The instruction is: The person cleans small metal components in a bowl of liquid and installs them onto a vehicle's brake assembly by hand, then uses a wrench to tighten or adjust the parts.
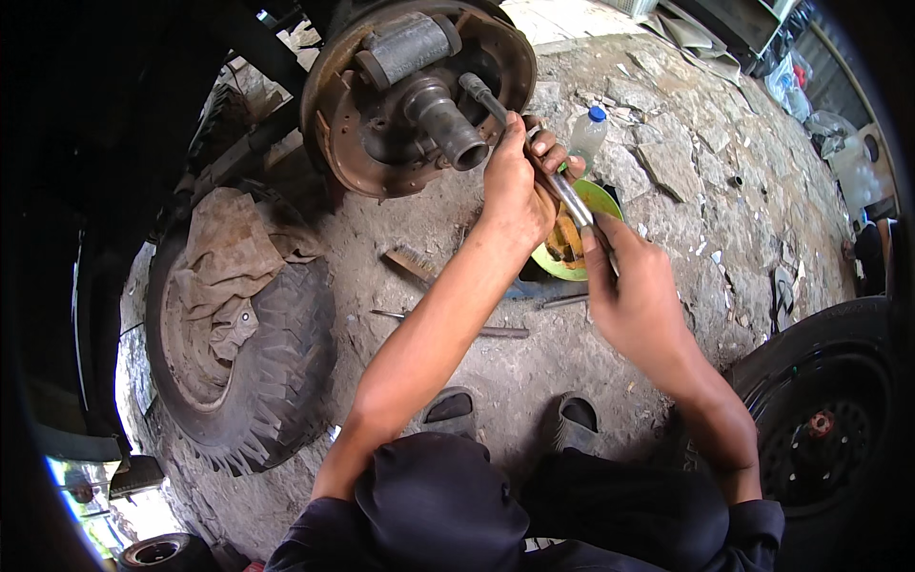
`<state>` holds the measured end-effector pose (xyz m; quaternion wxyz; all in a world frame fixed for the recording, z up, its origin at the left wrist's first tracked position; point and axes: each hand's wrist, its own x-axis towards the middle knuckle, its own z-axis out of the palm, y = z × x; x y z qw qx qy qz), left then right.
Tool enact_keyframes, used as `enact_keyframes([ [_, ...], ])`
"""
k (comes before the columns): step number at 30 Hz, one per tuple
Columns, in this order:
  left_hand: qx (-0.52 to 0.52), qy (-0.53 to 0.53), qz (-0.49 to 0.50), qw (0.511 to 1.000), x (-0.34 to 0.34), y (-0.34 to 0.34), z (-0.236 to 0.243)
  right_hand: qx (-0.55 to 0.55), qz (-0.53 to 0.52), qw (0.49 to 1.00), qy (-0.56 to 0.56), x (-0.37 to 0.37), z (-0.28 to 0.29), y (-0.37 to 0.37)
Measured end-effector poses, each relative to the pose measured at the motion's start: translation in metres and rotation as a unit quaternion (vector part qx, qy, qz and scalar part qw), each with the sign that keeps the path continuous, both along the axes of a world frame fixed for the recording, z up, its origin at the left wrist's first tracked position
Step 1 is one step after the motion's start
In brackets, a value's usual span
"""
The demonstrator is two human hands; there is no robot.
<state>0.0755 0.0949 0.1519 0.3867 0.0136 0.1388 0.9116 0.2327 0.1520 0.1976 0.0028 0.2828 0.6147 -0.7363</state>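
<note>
A socket wrench with a long metal bar (573, 198) runs diagonally between my hands. My left hand (519, 181) is wrapped round its upper part, and my right hand (634, 276) grips its lower end. The socket end (472, 86) reaches the rusty round brake backing plate (360, 176), just right of the protruding hollow spindle (443, 124). Whether the socket sits on a bolt I cannot tell. A grey cylindrical part (410, 50) is at the plate's top. Under my hands stands a yellow-green bowl (602, 195) with orange-brown pieces inside, partly hidden by my right hand.
A clear bottle with a blue cap (588, 138) stands behind the bowl. A wire brush (412, 265) and a metal rod (503, 333) lie on the ground. At left is a treaded tyre (286, 372) with a brown cloth (224, 253); another wheel (810, 381) is at right.
</note>
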Motion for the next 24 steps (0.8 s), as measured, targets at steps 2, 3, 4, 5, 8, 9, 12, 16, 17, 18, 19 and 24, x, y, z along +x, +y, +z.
enact_keyframes([
  [2, 0.028, -0.005, -0.012, 1.0, -0.003, -0.002, -0.003, -0.05, -0.023, 0.998, 0.009, -0.001, 0.001, -0.001],
  [3, 0.047, -0.003, -0.022, 0.999, -0.004, -0.002, -0.004, -0.278, 0.03, 0.958, 0.056, 0.002, 0.001, 0.016],
  [4, 0.065, -0.004, -0.032, 0.997, -0.005, -0.004, -0.006, -0.216, 0.027, 0.975, 0.036, 0.001, 0.002, 0.014],
  [5, 0.083, -0.004, -0.042, 0.996, -0.006, -0.005, -0.008, -0.153, 0.023, 0.988, 0.015, 0.001, 0.002, 0.01],
  [8, -0.02, 0.009, -0.013, 1.0, 0.0, -0.005, -0.009, 0.47, 0.026, 0.879, 0.081, 0.0, -0.027, -0.005],
  [9, -0.022, 0.032, -0.011, 0.999, 0.0, -0.003, -0.01, 0.581, 0.015, 0.808, 0.097, 0.001, -0.031, -0.008],
  [12, -0.044, 0.046, -0.015, 0.998, 0.0, -0.001, -0.007, 0.452, 0.003, 0.885, 0.109, -0.002, -0.033, 0.001],
  [16, 0.036, 0.053, -0.046, 0.997, -0.003, -0.006, -0.006, -0.173, 0.042, 0.984, 0.024, -0.001, 0.004, 0.012],
  [17, 0.021, 0.045, -0.039, 0.998, -0.003, -0.005, -0.007, -0.118, 0.034, 0.992, 0.006, -0.002, 0.004, 0.01],
  [18, 0.007, 0.047, -0.035, 0.998, -0.003, -0.004, -0.007, -0.063, 0.025, 0.998, -0.012, -0.003, 0.003, 0.006],
  [19, -0.008, 0.049, -0.028, 0.998, -0.004, -0.004, -0.008, 0.315, 0.025, 0.946, 0.075, -0.005, -0.014, -0.004],
  [24, -0.02, 0.04, -0.03, 0.999, 0.0, 0.0, -0.011, 0.357, 0.009, 0.931, 0.073, -0.006, -0.032, 0.002],
])
